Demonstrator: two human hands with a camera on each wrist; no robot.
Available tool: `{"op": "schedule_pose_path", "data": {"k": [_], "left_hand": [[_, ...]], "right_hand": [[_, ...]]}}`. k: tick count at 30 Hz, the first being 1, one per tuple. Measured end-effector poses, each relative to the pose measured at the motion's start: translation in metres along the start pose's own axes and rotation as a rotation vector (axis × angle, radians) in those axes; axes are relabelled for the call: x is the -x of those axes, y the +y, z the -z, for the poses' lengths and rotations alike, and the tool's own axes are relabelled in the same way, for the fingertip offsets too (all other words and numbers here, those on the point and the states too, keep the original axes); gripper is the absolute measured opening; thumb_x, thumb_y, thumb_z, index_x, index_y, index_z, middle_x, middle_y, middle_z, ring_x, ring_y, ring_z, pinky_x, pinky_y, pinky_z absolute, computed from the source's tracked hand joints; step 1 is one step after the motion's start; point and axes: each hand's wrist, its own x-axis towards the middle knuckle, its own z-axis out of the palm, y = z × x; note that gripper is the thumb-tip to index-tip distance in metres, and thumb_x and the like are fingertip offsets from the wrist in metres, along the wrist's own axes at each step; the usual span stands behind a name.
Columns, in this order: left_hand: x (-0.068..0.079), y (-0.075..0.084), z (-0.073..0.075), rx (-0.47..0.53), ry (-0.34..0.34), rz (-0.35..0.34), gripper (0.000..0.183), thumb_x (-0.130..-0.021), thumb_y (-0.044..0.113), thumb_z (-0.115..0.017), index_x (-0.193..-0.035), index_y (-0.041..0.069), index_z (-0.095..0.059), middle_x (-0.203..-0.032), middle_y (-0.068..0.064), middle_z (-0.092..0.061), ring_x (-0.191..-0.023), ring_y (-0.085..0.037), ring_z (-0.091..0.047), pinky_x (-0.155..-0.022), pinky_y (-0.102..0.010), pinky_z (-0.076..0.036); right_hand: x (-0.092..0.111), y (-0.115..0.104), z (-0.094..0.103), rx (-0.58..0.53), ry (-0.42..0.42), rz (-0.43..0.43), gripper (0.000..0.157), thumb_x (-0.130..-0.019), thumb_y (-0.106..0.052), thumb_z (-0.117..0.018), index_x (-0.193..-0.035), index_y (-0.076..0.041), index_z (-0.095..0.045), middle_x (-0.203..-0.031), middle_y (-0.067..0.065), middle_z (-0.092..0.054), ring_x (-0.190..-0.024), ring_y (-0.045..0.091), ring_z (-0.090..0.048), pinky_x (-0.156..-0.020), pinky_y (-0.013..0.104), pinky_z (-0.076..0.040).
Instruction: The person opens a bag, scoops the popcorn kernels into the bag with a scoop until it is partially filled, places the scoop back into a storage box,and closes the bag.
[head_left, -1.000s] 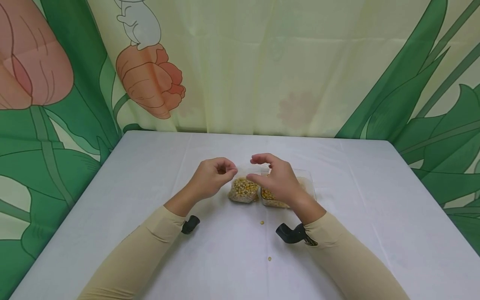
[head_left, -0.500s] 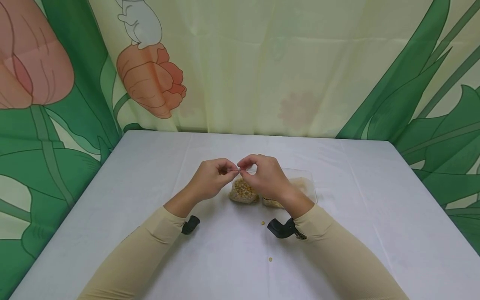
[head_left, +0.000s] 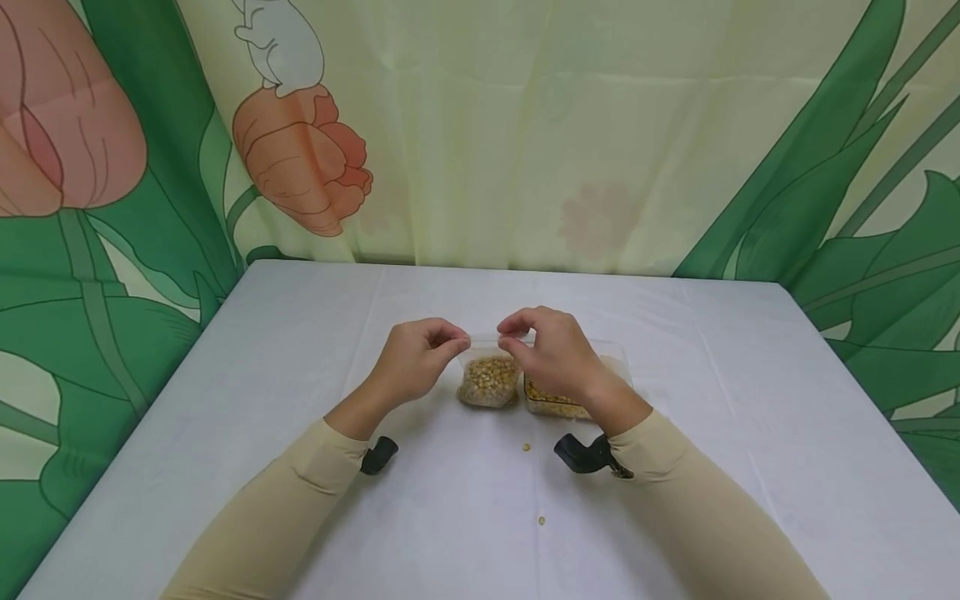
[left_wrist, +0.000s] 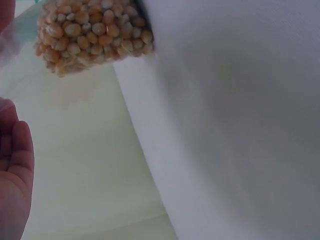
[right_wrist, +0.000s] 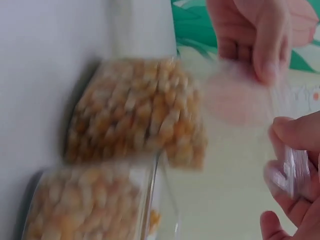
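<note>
A clear plastic bag of corn kernels (head_left: pixel 487 383) stands on the table, its upper part stretched upward between both hands. My left hand (head_left: pixel 412 360) pinches the left end of the bag's top edge between thumb and forefinger. At the other end, my right hand (head_left: pixel 555 354) pinches the same edge; in the right wrist view its thumb (right_wrist: pixel 300 132) presses on the crinkled plastic. The kernels fill the bag's lower part, seen close in the left wrist view as a packed bag bottom (left_wrist: pixel 92 35). Behind the right hand, a clear box (head_left: pixel 619 360) holding more corn is partly hidden.
Two loose kernels lie on the white table (head_left: pixel 450 517): a nearer kernel (head_left: pixel 542 520) and a farther kernel (head_left: pixel 527 447). The box stands right beside the bag. A printed curtain (head_left: pixel 480 167) hangs behind the table's far edge.
My right hand came in left to the left hand's fingertips, took the bag's edge, and has since moved back right along it. The left hand has shifted slightly left, still pinching.
</note>
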Motion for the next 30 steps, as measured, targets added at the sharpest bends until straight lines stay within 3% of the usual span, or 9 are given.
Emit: {"op": "schedule_pose_path", "data": {"k": [6,14,22,30], "left_hand": [[0.001,0.000,0.001,0.000,0.006,0.026,0.012,-0.095,0.017,-0.071,-0.092,0.007,-0.076,-0.085,-0.001,-0.073,-0.076,-0.016,-0.062,-0.068,-0.033,-0.050],[0.003,0.001,0.001,-0.024,0.017,0.025,0.010,-0.094,0.015,-0.072,-0.092,0.007,-0.076,-0.084,-0.001,-0.072,-0.074,-0.015,-0.061,-0.065,-0.032,-0.049],[0.004,0.000,-0.001,-0.029,0.008,0.029,0.010,-0.095,0.016,-0.071,-0.093,0.008,-0.077,-0.085,0.000,-0.072,-0.075,-0.014,-0.061,-0.065,-0.032,-0.049],[0.007,0.001,-0.002,0.016,0.026,0.076,0.011,-0.096,0.017,-0.070,-0.094,0.008,-0.076,-0.088,-0.005,-0.073,-0.077,-0.018,-0.060,-0.066,-0.034,-0.048]], "right_hand": [[0.005,0.007,0.007,0.005,0.011,-0.050,0.014,-0.094,-0.009,-0.069,-0.106,-0.002,-0.073,-0.100,0.006,-0.073,-0.092,0.023,-0.065,-0.081,0.040,-0.050],[0.010,0.016,0.011,-0.001,0.022,-0.095,0.014,-0.095,-0.009,-0.068,-0.106,-0.002,-0.072,-0.095,0.005,-0.069,-0.056,0.017,-0.046,-0.059,0.033,-0.042],[0.020,0.025,0.013,0.003,0.078,-0.105,0.010,-0.093,-0.011,-0.072,-0.101,-0.004,-0.073,-0.091,0.004,-0.072,-0.077,0.019,-0.062,-0.061,0.034,-0.046],[0.025,0.024,0.011,0.080,0.180,-0.052,0.014,-0.088,-0.014,-0.079,-0.095,-0.003,-0.074,-0.083,0.003,-0.073,-0.073,0.019,-0.066,-0.057,0.032,-0.047]]}}
